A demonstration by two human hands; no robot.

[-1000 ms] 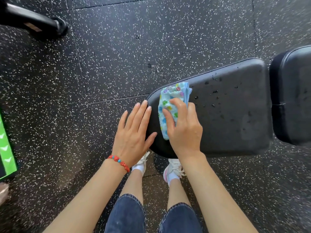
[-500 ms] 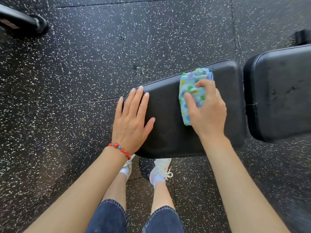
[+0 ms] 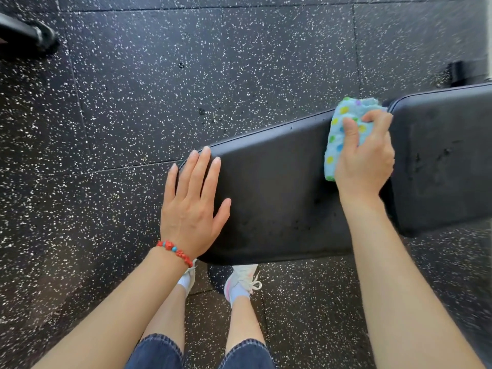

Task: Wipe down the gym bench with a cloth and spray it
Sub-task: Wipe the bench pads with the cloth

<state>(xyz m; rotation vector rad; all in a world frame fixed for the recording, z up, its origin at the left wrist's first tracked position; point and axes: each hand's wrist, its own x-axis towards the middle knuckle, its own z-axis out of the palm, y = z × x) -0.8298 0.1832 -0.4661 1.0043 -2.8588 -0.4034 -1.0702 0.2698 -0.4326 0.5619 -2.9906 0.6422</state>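
The right hand (image 3: 364, 158) grips a folded blue cloth (image 3: 343, 129) with coloured dots, fingers curled over it, pressing it onto the far end of the black seat pad (image 3: 279, 187) of the worktop, right at the gap before the second pad (image 3: 439, 155). The left hand (image 3: 193, 206) lies flat, fingers straight and slightly spread, on the pad's near-left corner, well apart from the right hand. A red bead bracelet (image 3: 175, 253) circles the left wrist. Below the hands, 2 white shoes (image 3: 241, 282) stand on the speckled floor (image 3: 133, 102).
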